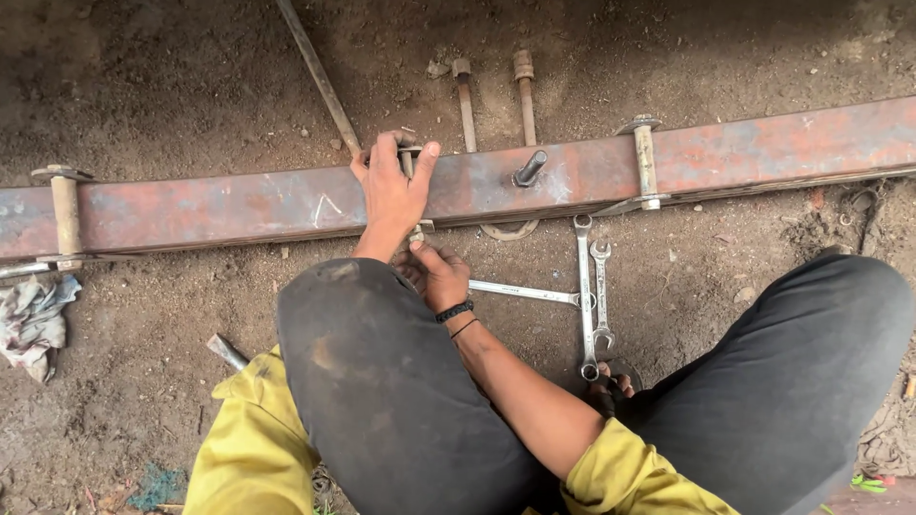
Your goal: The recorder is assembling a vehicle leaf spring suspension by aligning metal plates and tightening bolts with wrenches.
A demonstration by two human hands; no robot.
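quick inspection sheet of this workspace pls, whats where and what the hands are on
surface: bare dirt ground, pebbles scattered.
job's things: long rusty leaf-spring stack lying across the ground; clamp bolt through it at the hands; more clamps at the left end and right of centre; a centre bolt sticks up.
clutter: three spanners on the dirt, two loose bolts, a thin rod, a dirty rag.
grippers: left hand grips over the spring's top at the clamp; right hand at the clamp's lower end, hold partly hidden by the knee.
cables: nothing seen.
surroundings: dirt only.
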